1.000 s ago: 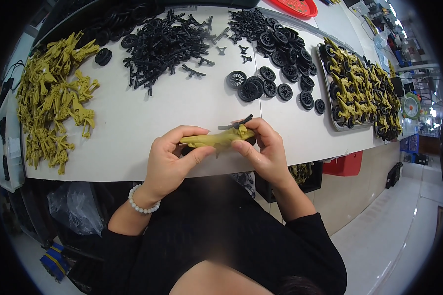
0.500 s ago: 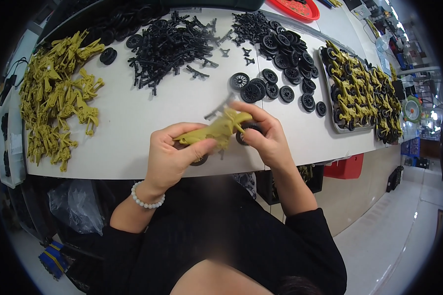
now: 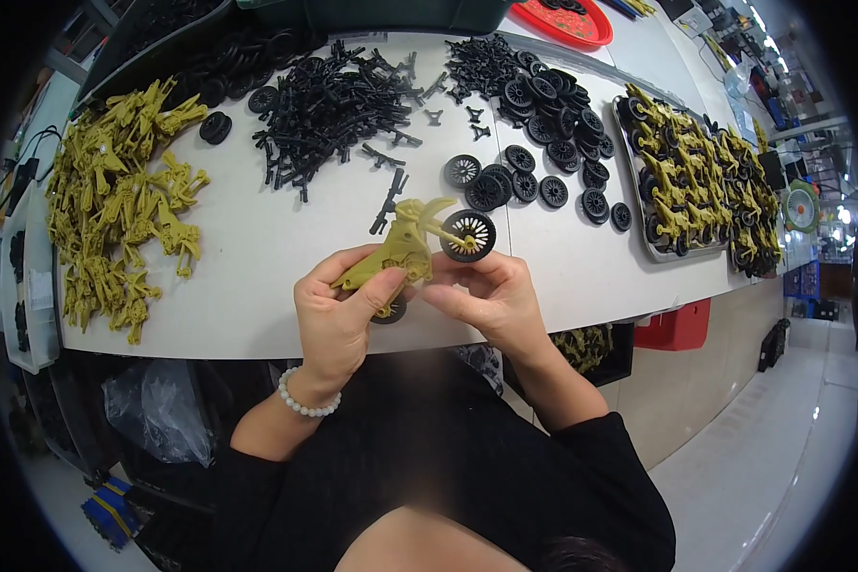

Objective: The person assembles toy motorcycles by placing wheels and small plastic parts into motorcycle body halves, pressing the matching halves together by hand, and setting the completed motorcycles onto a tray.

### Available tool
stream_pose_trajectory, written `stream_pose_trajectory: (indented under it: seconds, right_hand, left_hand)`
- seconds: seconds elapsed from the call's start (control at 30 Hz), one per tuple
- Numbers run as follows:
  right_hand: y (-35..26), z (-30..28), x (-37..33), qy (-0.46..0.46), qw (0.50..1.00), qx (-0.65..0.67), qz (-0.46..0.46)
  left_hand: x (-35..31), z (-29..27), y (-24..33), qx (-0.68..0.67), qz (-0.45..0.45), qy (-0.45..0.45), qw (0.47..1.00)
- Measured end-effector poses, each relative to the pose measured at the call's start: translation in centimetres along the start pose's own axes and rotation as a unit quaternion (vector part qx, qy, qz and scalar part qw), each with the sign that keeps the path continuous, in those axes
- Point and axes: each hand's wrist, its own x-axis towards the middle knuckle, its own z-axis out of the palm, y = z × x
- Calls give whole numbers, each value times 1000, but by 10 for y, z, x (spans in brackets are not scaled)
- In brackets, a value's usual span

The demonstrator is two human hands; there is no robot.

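A yellow toy motorcycle (image 3: 405, 250) is held over the near edge of the table. My left hand (image 3: 338, 300) is closed round its tail end, the thumb pressed on its side. At the fork sits a black spoked front wheel (image 3: 468, 235), and a black rear wheel (image 3: 391, 312) shows partly below the left thumb. A black handlebar piece (image 3: 389, 201) sticks up beside the body's upper side; its joint is hidden. My right hand (image 3: 491, 300) is closed, thumb and fingertips at the body's underside below the front wheel; the exact grip is partly hidden.
Yellow body parts (image 3: 124, 210) are heaped at left. Black handlebars (image 3: 334, 110), small black parts (image 3: 486, 62) and loose wheels (image 3: 553, 124) lie behind. A metal tray (image 3: 682, 255) of assembled toy motorcycles stands at right, a red tray (image 3: 591, 33) at the back.
The toy motorcycle has tilted, its front wheel now in full view. My right hand has left the front wheel and moved down and left to the body's underside. The left hand keeps its hold.
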Motion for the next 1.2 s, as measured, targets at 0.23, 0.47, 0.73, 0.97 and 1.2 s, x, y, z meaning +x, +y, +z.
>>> stream_pose_trajectory:
  seconds: [0.23, 0.47, 0.73, 0.97, 1.2]
  right_hand:
    - [2, 13, -1, 73, 994, 53, -57]
    - [5, 11, 3, 81, 983, -78, -146]
    - [8, 6, 7, 81, 969, -109, -208]
    - [-6, 3, 4, 51, 956, -218, -192]
    - [-1, -2, 5, 94, 935, -246, -236]
  left_hand:
    - [-1, 2, -8, -43, 38, -12, 998]
    - [-5, 4, -21, -80, 101, -7, 992]
    - [-5, -1, -11, 8, 66, -30, 997]
    - [3, -5, 3, -24, -50, -68, 996]
    - [2, 0, 1, -64, -81, -70, 992]
